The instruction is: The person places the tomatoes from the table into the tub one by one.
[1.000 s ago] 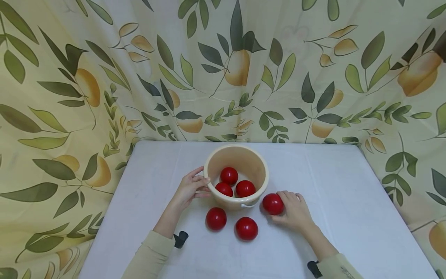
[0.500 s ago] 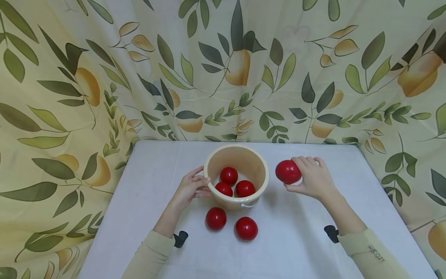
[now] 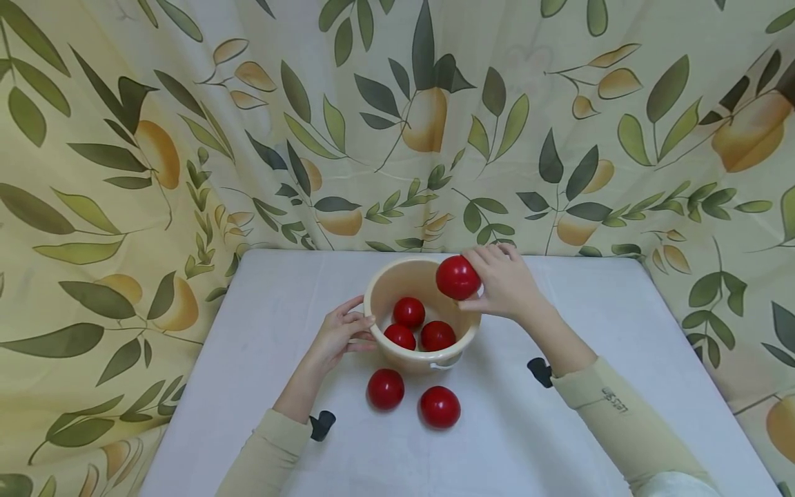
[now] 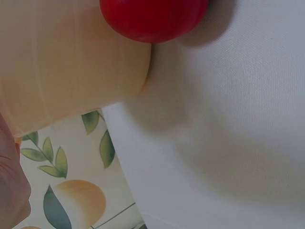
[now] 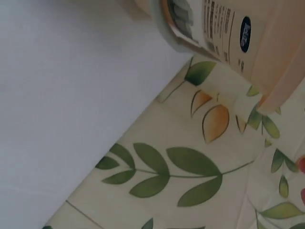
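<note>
A cream bucket [image 3: 377, 293] stands on the table with three glossy red balls inside, one of them a ball [image 3: 408, 313] toward the back. My left hand [image 3: 335, 338] grips the bucket's left side, thumb at the rim and fingers along the outer wall. Over the bucket's right rim, my right hand [image 3: 506, 283] holds another red ball [image 3: 457, 277] between thumb and fingers. In front of the bucket lie two more balls, a left ball [image 3: 385, 389] and a right ball [image 3: 439, 407]. The left wrist view shows the bucket wall [image 4: 71, 62] beside a red ball [image 4: 155, 19].
A white cloth covers the table [image 3: 273, 290]. Behind it hangs a curtain [image 3: 385, 193] printed with leaves and fruit. The bucket's pale handle [image 3: 446, 364] hangs at its front. A printed label [image 5: 233, 38] shows on the bucket in the right wrist view.
My right hand has lifted a red ball from the table right of the bucket, swung it up and outward, then brought it left over the bucket's rim. The left hand has stayed put.
</note>
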### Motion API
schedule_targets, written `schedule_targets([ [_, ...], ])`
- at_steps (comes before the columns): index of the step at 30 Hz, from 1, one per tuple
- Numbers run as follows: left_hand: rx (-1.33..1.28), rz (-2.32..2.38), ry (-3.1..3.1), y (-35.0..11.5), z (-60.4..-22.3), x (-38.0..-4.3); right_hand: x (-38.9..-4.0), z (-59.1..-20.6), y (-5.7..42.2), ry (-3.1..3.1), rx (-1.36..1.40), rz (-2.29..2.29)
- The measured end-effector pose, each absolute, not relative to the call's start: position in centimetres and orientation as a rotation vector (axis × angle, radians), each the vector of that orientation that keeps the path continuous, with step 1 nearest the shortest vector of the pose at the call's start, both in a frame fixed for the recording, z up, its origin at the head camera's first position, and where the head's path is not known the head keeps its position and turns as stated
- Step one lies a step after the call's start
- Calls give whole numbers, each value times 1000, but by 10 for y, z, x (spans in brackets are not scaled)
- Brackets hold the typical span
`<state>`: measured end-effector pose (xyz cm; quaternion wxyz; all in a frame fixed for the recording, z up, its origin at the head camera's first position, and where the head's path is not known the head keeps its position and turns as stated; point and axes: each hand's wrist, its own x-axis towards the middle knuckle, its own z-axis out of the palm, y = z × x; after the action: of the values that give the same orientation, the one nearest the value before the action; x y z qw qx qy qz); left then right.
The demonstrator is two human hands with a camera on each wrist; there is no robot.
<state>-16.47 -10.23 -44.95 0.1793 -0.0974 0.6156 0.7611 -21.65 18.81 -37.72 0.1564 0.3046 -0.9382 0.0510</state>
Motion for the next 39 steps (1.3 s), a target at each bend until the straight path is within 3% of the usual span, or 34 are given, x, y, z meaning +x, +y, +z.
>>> schedule_targets([
  [19, -272, 2121, 1775, -103, -450, -165, -243, -433, 109, -2869, 1128, 15],
  [39, -275, 2129, 1766, -101, -451, -164, -243, -455, 92, -2991, 1186, -355],
])
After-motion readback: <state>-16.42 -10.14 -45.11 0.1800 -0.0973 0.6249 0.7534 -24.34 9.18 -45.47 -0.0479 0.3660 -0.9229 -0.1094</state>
